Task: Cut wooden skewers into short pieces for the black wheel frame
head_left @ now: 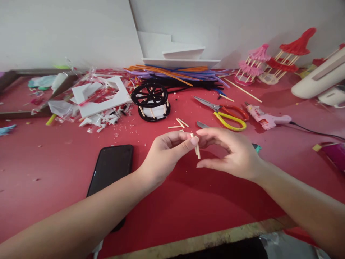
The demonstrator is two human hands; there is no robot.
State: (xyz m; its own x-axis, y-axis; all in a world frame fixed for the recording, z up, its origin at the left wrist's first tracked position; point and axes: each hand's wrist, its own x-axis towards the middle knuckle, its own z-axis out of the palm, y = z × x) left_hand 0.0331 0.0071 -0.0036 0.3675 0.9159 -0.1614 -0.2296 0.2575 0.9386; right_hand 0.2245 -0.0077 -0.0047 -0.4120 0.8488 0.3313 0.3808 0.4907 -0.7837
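Note:
Between thumb and fingers, my left hand point(169, 151) pinches a few short wooden sticks point(197, 151) above the red table. My right hand point(229, 153) is beside them on the right, thumb and fingers apart, its fingertips close to the sticks' upper ends. More cut wooden sticks point(182, 123) lie on the table just beyond my hands. Past those stands a small black round frame point(150, 96), a spoked wheel-like top held above a ring base by wooden posts. A blade point(202, 125) shows partly behind my right hand.
Scissors point(229, 116) with red and yellow handles and a pink glue gun point(268, 117) lie at right. A black phone point(111, 169) lies by my left forearm. Pipe cleaners point(175, 75), foam scraps point(101, 95) and two carousel-like models point(252, 66) line the back.

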